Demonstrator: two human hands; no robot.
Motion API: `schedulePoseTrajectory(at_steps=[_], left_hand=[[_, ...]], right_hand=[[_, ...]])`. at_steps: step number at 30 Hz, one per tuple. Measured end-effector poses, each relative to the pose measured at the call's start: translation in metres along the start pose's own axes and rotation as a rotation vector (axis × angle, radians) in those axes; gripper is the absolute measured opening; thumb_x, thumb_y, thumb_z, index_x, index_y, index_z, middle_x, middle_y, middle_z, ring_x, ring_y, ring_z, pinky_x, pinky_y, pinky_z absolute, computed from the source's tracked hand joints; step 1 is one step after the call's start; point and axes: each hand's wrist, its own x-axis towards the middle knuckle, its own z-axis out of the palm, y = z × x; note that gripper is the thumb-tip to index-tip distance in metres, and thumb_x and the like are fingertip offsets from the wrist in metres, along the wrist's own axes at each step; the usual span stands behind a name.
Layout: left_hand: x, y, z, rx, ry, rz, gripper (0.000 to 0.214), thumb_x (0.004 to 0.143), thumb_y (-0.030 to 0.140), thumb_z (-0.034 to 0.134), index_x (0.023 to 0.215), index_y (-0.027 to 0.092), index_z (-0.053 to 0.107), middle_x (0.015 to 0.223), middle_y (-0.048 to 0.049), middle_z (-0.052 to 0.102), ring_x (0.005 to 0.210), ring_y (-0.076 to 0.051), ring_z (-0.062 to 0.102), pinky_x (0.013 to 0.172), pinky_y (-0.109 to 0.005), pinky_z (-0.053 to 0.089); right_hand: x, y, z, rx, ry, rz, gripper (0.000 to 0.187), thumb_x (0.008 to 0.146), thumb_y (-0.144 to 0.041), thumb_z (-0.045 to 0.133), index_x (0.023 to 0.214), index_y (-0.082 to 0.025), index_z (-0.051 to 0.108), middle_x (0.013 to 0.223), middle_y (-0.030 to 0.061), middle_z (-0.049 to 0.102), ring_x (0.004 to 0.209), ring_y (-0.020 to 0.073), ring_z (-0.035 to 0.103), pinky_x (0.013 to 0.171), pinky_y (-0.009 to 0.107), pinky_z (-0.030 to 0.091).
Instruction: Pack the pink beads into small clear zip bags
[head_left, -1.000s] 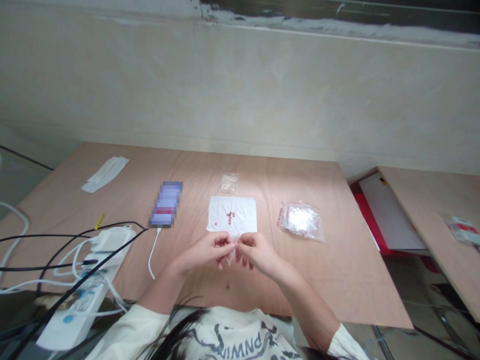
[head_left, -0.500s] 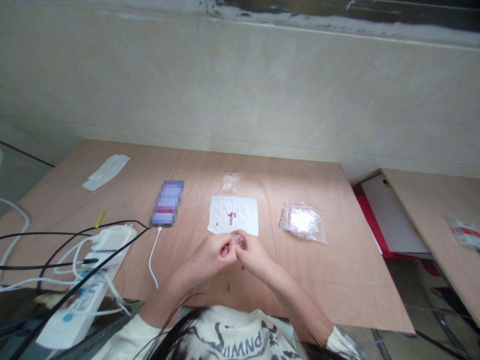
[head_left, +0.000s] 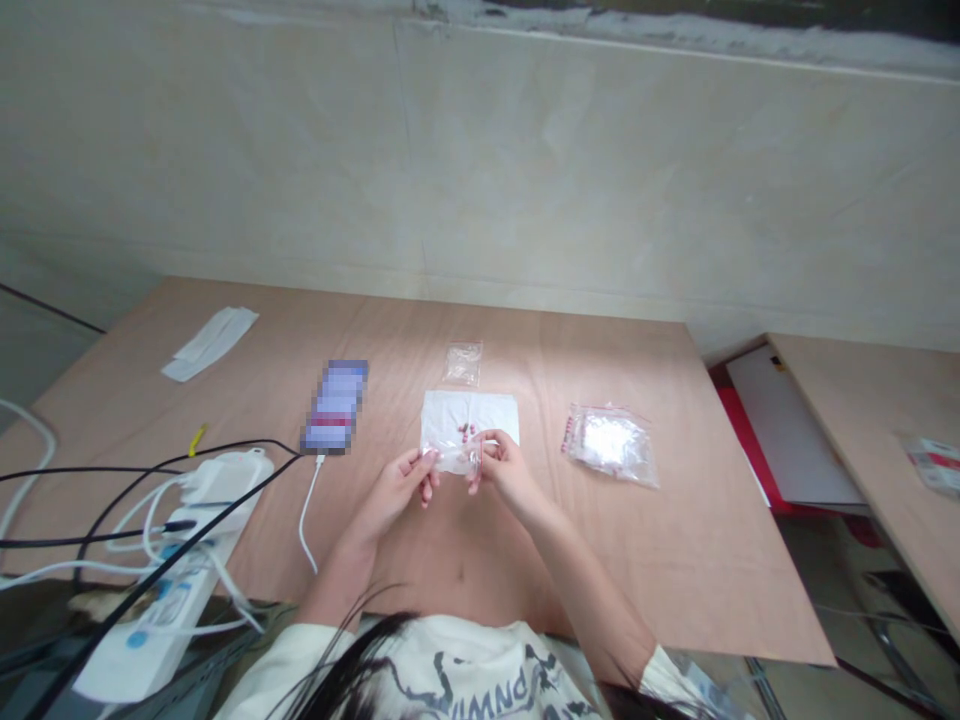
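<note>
Between my two hands a small clear plastic bag (head_left: 456,459) is stretched sideways, above the near edge of a white cloth or tissue (head_left: 442,408). My left hand (head_left: 405,485) pinches its left end with thumb and fingers. At the other end, my right hand (head_left: 504,468) grips the bag near its reddish edge. Several small red beads (head_left: 466,430) lie on the white sheet just beyond the bag. Whether anything is inside the held bag I cannot tell.
Another small clear bag (head_left: 463,363) lies behind the sheet. To the right is a larger shiny pile of clear bags (head_left: 609,446). On the left are a phone (head_left: 335,407) with a white cable, a power strip (head_left: 184,570) with tangled cords, and white paper strips (head_left: 211,343).
My hands were together with the bag bunched between them. They have moved apart, and the bag now spans the gap, pulled out flat.
</note>
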Motion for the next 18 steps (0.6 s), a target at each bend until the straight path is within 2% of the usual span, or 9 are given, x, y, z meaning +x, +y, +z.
schedulePoseTrajectory(at_steps=[2, 4, 6, 11, 18], left_hand=[[0.006, -0.002, -0.001, -0.038, 0.081, 0.005, 0.033, 0.069, 0.046, 0.053, 0.075, 0.014, 0.049, 0.054, 0.0044, 0.051, 0.039, -0.005, 0.043, 0.036, -0.016, 0.036], [0.012, -0.006, -0.003, -0.06, 0.119, 0.001, 0.033, 0.068, 0.046, 0.054, 0.073, 0.014, 0.048, 0.053, 0.005, 0.051, 0.038, -0.005, 0.043, 0.035, -0.016, 0.036], [0.017, -0.01, -0.006, -0.068, 0.139, -0.006, 0.033, 0.067, 0.046, 0.055, 0.072, 0.014, 0.047, 0.053, 0.0053, 0.051, 0.038, -0.005, 0.043, 0.035, -0.015, 0.036], [0.021, -0.017, -0.015, -0.084, 0.143, -0.014, 0.037, 0.066, 0.045, 0.057, 0.081, 0.013, 0.048, 0.054, 0.006, 0.051, 0.039, -0.005, 0.043, 0.037, -0.016, 0.036], [0.019, -0.021, -0.024, -0.099, 0.106, -0.003, 0.031, 0.067, 0.04, 0.059, 0.077, 0.014, 0.047, 0.059, 0.0045, 0.054, 0.045, -0.005, 0.047, 0.045, -0.018, 0.04]], right_hand=[[0.005, 0.008, -0.002, 0.007, 0.096, -0.086, 0.024, 0.066, -0.035, 0.056, 0.076, -0.021, 0.039, 0.061, -0.0048, 0.052, 0.044, 0.0102, 0.052, 0.041, 0.024, 0.044], [0.007, 0.014, -0.004, -0.049, 0.124, -0.123, 0.024, 0.069, -0.041, 0.053, 0.075, -0.02, 0.042, 0.07, -0.0022, 0.052, 0.053, 0.0106, 0.054, 0.046, 0.024, 0.044], [0.009, 0.02, -0.004, -0.185, 0.126, -0.132, 0.025, 0.07, -0.043, 0.051, 0.073, -0.019, 0.047, 0.072, -0.0006, 0.05, 0.058, 0.0113, 0.053, 0.048, 0.023, 0.042], [0.018, 0.03, -0.007, -0.508, 0.255, -0.249, 0.021, 0.069, -0.038, 0.054, 0.066, -0.017, 0.054, 0.069, 0.0, 0.05, 0.061, 0.0109, 0.045, 0.059, 0.024, 0.038], [0.023, 0.029, -0.011, -0.448, 0.146, -0.165, 0.022, 0.071, -0.037, 0.049, 0.064, -0.016, 0.05, 0.057, -0.0034, 0.042, 0.053, 0.0097, 0.038, 0.052, 0.021, 0.03]])
